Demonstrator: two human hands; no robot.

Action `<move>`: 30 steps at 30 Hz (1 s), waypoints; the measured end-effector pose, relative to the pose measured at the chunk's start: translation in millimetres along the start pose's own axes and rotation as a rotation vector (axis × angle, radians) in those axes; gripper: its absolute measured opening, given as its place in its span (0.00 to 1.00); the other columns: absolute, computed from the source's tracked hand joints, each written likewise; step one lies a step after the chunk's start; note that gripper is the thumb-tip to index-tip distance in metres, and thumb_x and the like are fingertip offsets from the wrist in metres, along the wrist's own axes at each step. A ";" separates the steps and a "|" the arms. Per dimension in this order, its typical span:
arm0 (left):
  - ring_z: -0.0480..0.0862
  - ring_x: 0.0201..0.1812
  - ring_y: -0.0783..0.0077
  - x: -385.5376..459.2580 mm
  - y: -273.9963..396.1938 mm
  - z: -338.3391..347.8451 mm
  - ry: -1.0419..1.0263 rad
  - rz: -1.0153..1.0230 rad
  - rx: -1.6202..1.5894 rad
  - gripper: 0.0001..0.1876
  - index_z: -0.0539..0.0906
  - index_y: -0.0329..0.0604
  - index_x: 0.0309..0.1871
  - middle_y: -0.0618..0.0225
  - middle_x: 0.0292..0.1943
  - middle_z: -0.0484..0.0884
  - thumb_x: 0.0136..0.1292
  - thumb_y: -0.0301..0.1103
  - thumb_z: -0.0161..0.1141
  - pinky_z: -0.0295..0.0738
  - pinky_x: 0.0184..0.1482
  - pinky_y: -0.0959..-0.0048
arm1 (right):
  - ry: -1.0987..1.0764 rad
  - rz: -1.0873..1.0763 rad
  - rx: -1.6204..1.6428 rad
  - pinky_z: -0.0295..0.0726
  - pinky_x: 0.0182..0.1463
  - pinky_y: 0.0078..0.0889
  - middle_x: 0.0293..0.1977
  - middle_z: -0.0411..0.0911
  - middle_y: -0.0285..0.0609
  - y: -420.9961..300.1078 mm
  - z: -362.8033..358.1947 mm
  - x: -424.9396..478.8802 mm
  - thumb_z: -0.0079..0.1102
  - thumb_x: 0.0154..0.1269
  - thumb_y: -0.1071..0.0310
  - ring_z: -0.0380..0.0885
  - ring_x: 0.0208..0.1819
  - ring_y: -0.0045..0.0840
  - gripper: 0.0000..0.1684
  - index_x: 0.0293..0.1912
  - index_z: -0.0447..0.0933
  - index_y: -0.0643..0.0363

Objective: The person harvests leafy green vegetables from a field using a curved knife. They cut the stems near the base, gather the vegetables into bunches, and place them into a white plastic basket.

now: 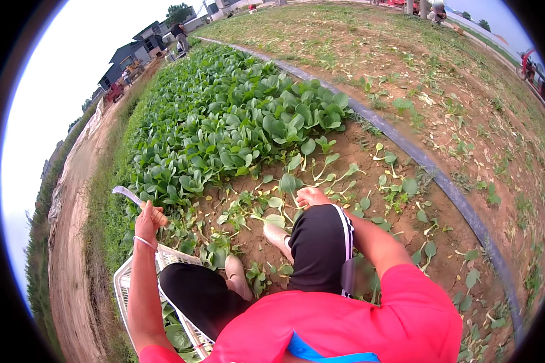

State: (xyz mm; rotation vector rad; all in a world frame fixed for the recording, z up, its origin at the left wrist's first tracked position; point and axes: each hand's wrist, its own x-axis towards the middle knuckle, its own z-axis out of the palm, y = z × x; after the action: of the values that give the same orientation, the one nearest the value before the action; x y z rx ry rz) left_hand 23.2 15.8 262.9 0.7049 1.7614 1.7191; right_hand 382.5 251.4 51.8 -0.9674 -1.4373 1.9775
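Note:
My left hand (148,222) grips the wooden handle of a curved-blade harvesting knife (129,195), its blade pointing out to the left. Below that wrist stands a white plastic crate (123,277) with green leaves in it, partly hidden by my arm and leg. My right hand (312,198) is in front of my raised knee, fingers curled. A loose green leaf (289,183) has its stem close to those fingertips; whether they pinch it is unclear. Beyond both hands grows a dense bed of leafy greens (236,118), apparently bok choy.
Cut leaves (274,221) litter the soil around my shoes (237,274). A dark flat hose (408,145) curves along the bed's right side. A dirt track (75,254) runs at left. Another person (180,35) stands at the far end, and one more (437,13) is at far right.

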 end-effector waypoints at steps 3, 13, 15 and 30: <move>0.55 0.15 0.82 34.5 -21.7 -51.3 -0.047 0.020 0.005 0.16 0.60 0.50 0.23 0.78 0.15 0.56 0.67 0.39 0.49 0.54 0.18 0.77 | -0.067 -0.349 -0.601 0.74 0.46 0.33 0.41 0.75 0.47 -3.3 -10.9 1.1 0.55 0.60 0.55 0.75 0.44 0.30 0.26 0.51 0.68 0.65; 0.77 0.22 0.64 119.5 -131.4 -196.3 0.193 -0.116 1.079 0.20 0.78 0.39 0.25 0.62 0.18 0.77 0.58 0.50 0.55 0.72 0.30 0.66 | 0.120 -0.068 -0.988 0.70 0.27 0.37 0.22 0.77 0.46 44.0 -68.0 -3.7 0.60 0.48 0.65 0.76 0.24 0.35 0.10 0.26 0.73 0.62; 0.81 0.30 0.59 110.8 -115.2 -167.3 0.095 -0.269 1.284 0.25 0.81 0.37 0.28 0.55 0.24 0.81 0.54 0.55 0.55 0.73 0.36 0.65 | -0.120 0.325 -1.234 0.73 0.32 0.38 0.26 0.77 0.49 58.7 -94.9 -13.2 0.60 0.48 0.63 0.78 0.30 0.36 0.13 0.29 0.74 0.64; 0.71 0.24 0.79 122.3 -103.4 -202.2 -0.201 -1.010 0.830 0.23 0.81 0.31 0.36 0.71 0.22 0.75 0.60 0.47 0.47 0.65 0.31 0.77 | 0.053 1.057 -0.501 0.76 0.32 0.33 0.29 0.79 0.44 214.6 -9.9 -45.5 0.56 0.54 0.63 0.79 0.29 0.29 0.12 0.35 0.74 0.62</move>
State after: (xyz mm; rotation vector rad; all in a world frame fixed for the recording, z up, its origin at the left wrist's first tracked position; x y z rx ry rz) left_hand -204.9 -40.9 156.5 0.1688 2.1032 0.2305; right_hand 420.0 156.4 -142.6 -2.3521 -1.5795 2.2056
